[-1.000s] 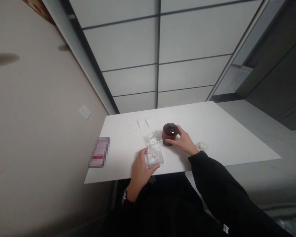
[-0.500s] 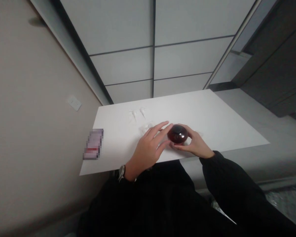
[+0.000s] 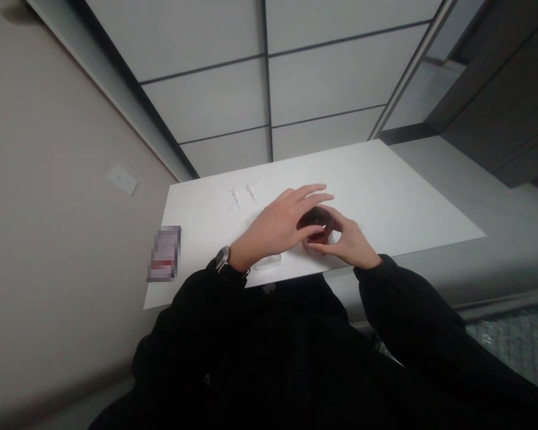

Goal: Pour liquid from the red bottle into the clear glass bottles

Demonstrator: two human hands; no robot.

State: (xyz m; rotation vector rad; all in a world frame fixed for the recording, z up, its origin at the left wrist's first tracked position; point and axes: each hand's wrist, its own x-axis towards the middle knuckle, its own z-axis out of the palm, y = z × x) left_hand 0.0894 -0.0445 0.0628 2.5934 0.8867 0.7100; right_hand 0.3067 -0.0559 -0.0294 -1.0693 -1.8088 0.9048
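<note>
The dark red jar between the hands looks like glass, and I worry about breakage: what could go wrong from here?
1. The dark red jar is held between the left hand and right hand not far from the near edge of the white table; a slip might send it off.
2. A clear plastic piece lies under the left wrist, right at that edge; the wrist or sleeve could nudge it off.

One dark red jar [image 3: 314, 224], two hands, one clear box [image 3: 269, 261], one wristwatch [image 3: 223, 258], one white table [image 3: 385, 191].
</note>
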